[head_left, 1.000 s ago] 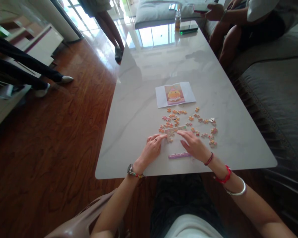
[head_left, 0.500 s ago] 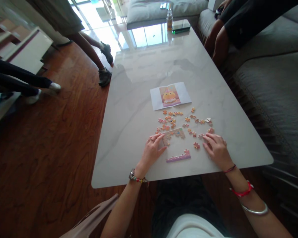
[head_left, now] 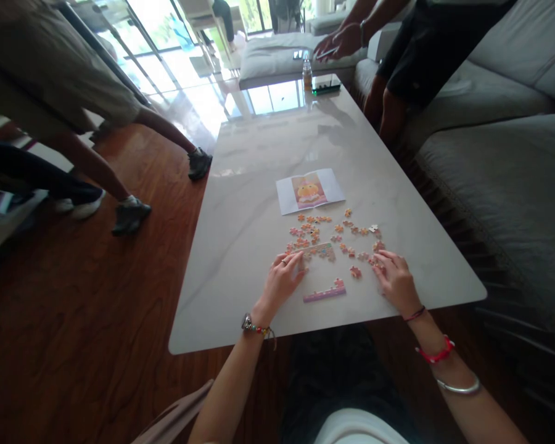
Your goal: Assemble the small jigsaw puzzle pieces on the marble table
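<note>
- Fingers [head_left: 291, 254] of the left hand [head_left: 278, 279] rest at the left end of the upper joined puzzle section [head_left: 322, 251]; whether they pinch it I cannot tell.
- Fingers of the right hand [head_left: 396, 279] are drawn close over loose pieces at the right of the spread; blur hides whether one is clamped.
- To pick well, I would part the small cluster first, take one piece by its edges, and check its tabs and colour against the gap.
- Light, flat pressure from the left hand should suit; a sideways push could unseat the joined pieces.
- Joined sections: two, the upper one and the purple lower strip [head_left: 324, 295], set apart, with one pink piece rising at the strip's right end.
- Loose pieces: roughly thirty, too crowded to count exactly; one lone pink piece [head_left: 356, 272] lies between the hands, one white piece [head_left: 374, 228] farther out.
- Picture sheets: one, the creased pumpkin print [head_left: 309, 190], just beyond the pieces.
- Far end of the bench [head_left: 240, 246]: one bottle [head_left: 307, 76], one dark flat device [head_left: 326, 84] beside it.
</note>
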Available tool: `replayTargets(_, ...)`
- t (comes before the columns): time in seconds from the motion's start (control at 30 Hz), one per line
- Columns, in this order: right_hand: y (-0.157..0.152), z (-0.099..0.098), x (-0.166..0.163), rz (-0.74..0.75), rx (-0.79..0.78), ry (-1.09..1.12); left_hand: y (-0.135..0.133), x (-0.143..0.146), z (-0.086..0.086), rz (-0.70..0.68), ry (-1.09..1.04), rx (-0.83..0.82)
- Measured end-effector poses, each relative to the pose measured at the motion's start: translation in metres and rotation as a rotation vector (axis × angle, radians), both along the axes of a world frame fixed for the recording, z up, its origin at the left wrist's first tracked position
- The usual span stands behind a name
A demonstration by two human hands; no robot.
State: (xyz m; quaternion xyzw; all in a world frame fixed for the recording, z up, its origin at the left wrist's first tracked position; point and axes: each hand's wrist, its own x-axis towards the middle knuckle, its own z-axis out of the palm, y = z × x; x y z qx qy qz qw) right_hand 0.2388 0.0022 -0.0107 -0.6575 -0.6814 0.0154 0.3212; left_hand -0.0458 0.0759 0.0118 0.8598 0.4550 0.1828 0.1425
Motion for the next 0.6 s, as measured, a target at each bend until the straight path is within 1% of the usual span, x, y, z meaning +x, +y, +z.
replayTargets(0.07,-0.004,0.000,0.003,-0.012,-0.017,-0.017,0.000,0.002,0.000,0.017,0.003,0.010)
replayTargets(0.2,-0.008,0.000,0.007,0.009,-0.063,-0.013,-0.003,0.004,0.000,0.045,0.001,0.027)
replayTargets(0.37,-0.012,0.003,0.007,0.032,-0.053,0.028,-0.009,0.003,0.004,0.039,-0.036,0.052)
replayTargets(0.43,-0.017,0.003,0.009,-0.003,-0.055,0.029,-0.015,0.001,0.005,0.051,-0.066,0.073)
replayTargets(0.5,-0.022,0.001,0.011,-0.040,-0.065,0.036,-0.022,0.000,0.004,0.092,-0.089,0.093)
replayTargets(0.6,-0.026,0.000,0.013,-0.044,-0.083,0.070,-0.036,-0.001,0.002,0.123,-0.107,0.096)
